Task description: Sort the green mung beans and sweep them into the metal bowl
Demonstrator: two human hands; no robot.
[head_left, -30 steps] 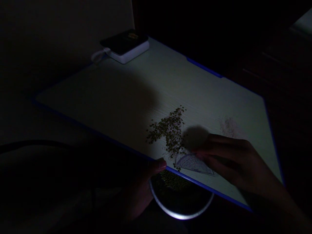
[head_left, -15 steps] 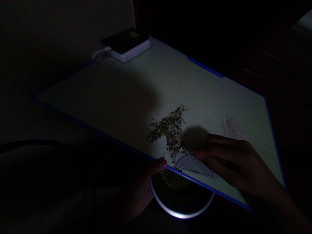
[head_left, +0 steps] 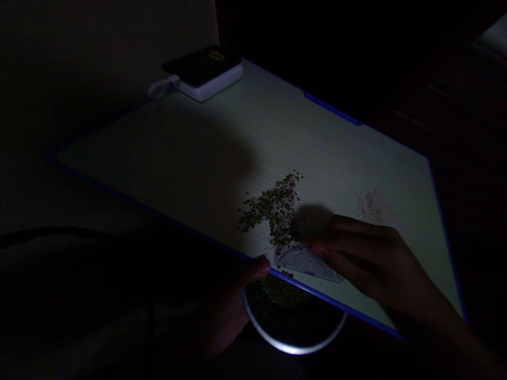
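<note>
My right hand (head_left: 372,253) pinches a clear half-round protractor (head_left: 311,264), which lies against the whiteboard near its front edge. Just beyond the protractor is a loose patch of small green beans (head_left: 277,208), with a few more at the blue edge. My left hand (head_left: 233,309) has its thumb over the front edge of the blue-rimmed whiteboard (head_left: 190,142); its other fingers are hidden in the dark below. Under that edge, beside my left palm, is a round bowl (head_left: 295,348) with a bright metal rim and many green beans inside, partly covered by the board.
A white box-shaped device (head_left: 214,84) with a dark top and a looped strap (head_left: 160,87) sits at the board's far corner. A pale powdery smudge (head_left: 372,205) marks the board's right side. A pale wall stands at upper left. Deep shadow surrounds the board.
My right hand and the protractor have shifted slightly left and away from me, closer to the beans on the board. My left hand and the bowl stay almost still.
</note>
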